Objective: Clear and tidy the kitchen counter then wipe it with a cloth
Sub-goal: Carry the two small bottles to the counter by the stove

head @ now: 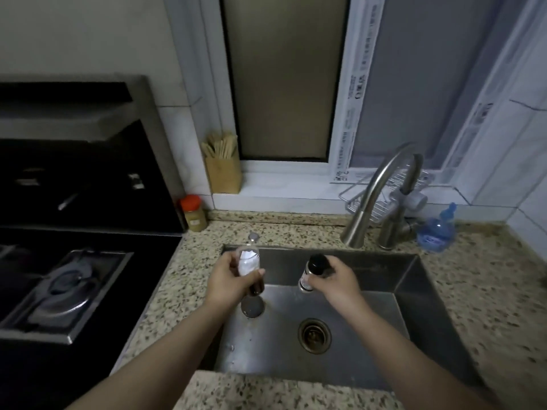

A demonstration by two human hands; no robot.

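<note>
Two bottles are in hand at frame centre, above the stainless steel sink. My left hand is clenched around a clear glass bottle with a white label, thumb across its lower body; my right hand grips a small dark-capped bottle just below the cap. Both are probably rigid, smooth, breakable and slippery if wet; hold each mid-body. Speckled granite counter surrounds the sink.
</note>
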